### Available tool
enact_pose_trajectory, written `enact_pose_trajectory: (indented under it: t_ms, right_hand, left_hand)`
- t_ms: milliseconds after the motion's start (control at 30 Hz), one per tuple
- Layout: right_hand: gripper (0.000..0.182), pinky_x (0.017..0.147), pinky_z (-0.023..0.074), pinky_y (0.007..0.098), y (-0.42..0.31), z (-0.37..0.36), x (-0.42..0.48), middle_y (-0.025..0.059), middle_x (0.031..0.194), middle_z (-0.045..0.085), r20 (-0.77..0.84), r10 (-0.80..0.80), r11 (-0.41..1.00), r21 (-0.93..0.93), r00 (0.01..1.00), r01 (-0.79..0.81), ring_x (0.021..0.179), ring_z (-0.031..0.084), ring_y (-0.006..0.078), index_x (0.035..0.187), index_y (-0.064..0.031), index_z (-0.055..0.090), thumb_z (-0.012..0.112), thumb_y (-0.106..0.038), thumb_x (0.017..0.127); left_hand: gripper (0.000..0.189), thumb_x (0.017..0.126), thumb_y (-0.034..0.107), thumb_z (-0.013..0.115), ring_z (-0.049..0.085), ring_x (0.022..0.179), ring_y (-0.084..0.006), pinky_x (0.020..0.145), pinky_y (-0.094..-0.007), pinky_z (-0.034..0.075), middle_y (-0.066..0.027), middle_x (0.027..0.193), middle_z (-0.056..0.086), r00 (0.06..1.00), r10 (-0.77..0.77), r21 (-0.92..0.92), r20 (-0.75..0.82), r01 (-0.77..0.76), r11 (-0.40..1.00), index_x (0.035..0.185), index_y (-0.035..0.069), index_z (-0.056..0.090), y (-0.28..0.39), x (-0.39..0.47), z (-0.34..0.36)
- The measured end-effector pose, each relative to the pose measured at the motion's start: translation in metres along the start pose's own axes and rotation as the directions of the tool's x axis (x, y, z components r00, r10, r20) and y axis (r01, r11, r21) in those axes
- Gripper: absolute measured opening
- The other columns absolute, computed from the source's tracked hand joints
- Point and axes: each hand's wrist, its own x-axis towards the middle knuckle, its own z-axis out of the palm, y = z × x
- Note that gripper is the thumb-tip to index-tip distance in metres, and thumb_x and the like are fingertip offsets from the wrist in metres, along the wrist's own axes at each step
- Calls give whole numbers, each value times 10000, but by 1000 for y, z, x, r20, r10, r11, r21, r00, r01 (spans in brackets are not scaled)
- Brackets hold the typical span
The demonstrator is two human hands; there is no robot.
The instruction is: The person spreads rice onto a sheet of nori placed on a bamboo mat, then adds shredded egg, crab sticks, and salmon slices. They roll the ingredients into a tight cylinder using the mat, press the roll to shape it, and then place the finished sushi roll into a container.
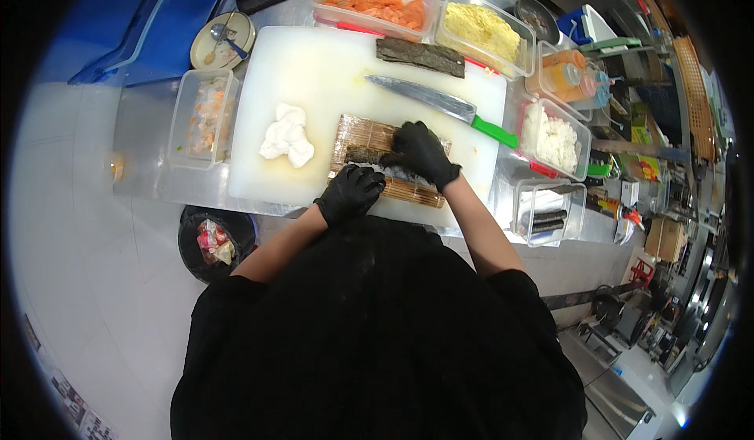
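A bamboo rolling mat (pixel 359 127) lies on the white cutting board (pixel 306 57), its near edge raised. On it is dark nori (pixel 360 155) with some white rice (pixel 406 175) showing beside it. My left hand (pixel 352 191), in a black glove, curls over the mat's near left edge; its thumb is hidden. My right hand (pixel 425 152), also gloved in black, bends over the right half of the mat, its thumb at the nori. What lies under its palm is hidden. Left of the mat sits a mound of white, soft-looking food (pixel 287 136).
Beyond the mat lie a green-handled knife (pixel 430 98) and nori sheets (pixel 420 57). Tubs of salmon pieces (pixel 377 1), yellow crumbs (pixel 482 30), rice (pixel 551 136) and dark rolls (pixel 548 222) stand around the board. Squeeze bottles (pixel 568 77) are far right; a bin (pixel 215 242) is near left.
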Motion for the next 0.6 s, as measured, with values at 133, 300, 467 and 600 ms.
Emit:
enact_pose_trajectory:
  t_ms: [133,300,467,600]
  right_hand:
    - [275,722,448,473,-8,2,-27,106,813,596,-78,-106,974,-211,991,87,860,581,330,744,-98,638,815,-294,666]
    - [187,683,403,457,-20,15,-16,95,833,601,-101,-72,954,-299,992,39,839,584,306,786,-114,657,737,-276,737]
    - [221,670,452,458,-14,19,2,116,783,627,-186,5,980,-195,983,-42,820,605,321,750,-101,633,761,-281,737]
    - [208,703,446,467,-5,9,2,93,844,645,-37,60,997,-43,998,-61,854,608,308,776,-107,655,733,-299,768]
  left_hand:
    - [281,784,179,630,551,1053,-256,922,-434,453,-60,1157,606,1000,19,21,16,-20,1000,1053,95,626,2,0,-2]
    - [272,788,177,624,549,1051,-261,922,-435,453,-62,1157,605,1000,11,29,28,-12,1000,1048,96,630,3,0,-4]
    - [262,787,184,630,552,1055,-260,930,-436,453,-59,1159,607,999,21,20,33,-21,1000,1034,97,636,2,3,-5]
    - [254,785,177,650,552,1071,-267,926,-441,455,-64,1158,608,1000,-5,-6,2,5,1000,1025,95,640,1,-3,2]
